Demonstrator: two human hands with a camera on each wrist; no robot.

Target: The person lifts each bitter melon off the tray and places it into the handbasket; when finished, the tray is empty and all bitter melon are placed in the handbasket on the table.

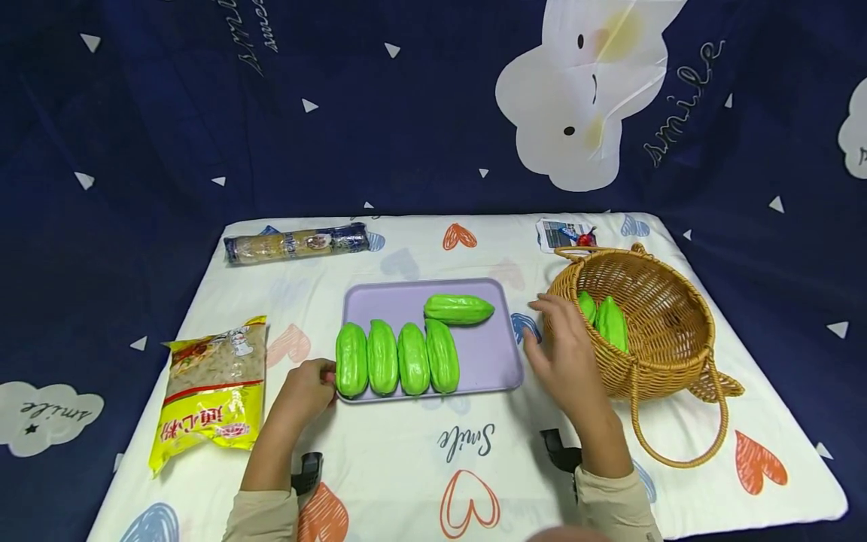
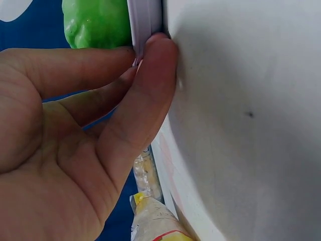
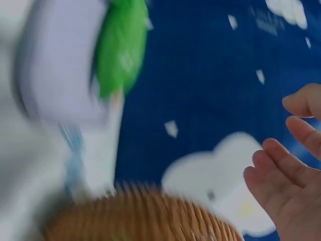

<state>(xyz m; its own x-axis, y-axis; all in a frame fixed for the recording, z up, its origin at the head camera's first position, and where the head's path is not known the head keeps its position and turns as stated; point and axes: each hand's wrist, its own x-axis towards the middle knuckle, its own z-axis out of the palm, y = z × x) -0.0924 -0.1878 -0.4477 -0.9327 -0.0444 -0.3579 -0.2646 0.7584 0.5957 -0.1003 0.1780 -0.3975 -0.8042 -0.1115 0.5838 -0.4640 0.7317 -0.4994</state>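
A lilac tray (image 1: 488, 361) lies mid-table with several green gourds on it: a row standing side by side (image 1: 397, 358) and one lying crosswise (image 1: 459, 309) behind them. My left hand (image 1: 308, 385) rests at the tray's front left corner; its fingers (image 2: 145, 95) touch the tray rim (image 2: 145, 22) beside a gourd (image 2: 98, 22). My right hand (image 1: 565, 354) hovers, fingers loose and empty, between the tray and a wicker basket (image 1: 667, 354) that holds two more green gourds (image 1: 612, 322). In the blurred right wrist view the fingers (image 3: 281, 186) are spread above the basket (image 3: 150, 216).
A yellow pasta bag (image 1: 215, 388) lies at the front left. A long noodle packet (image 1: 296, 243) sits at the back left. A small printed packet (image 1: 565, 233) lies behind the basket. Dark blue cloth surrounds the white mat (image 1: 406, 467).
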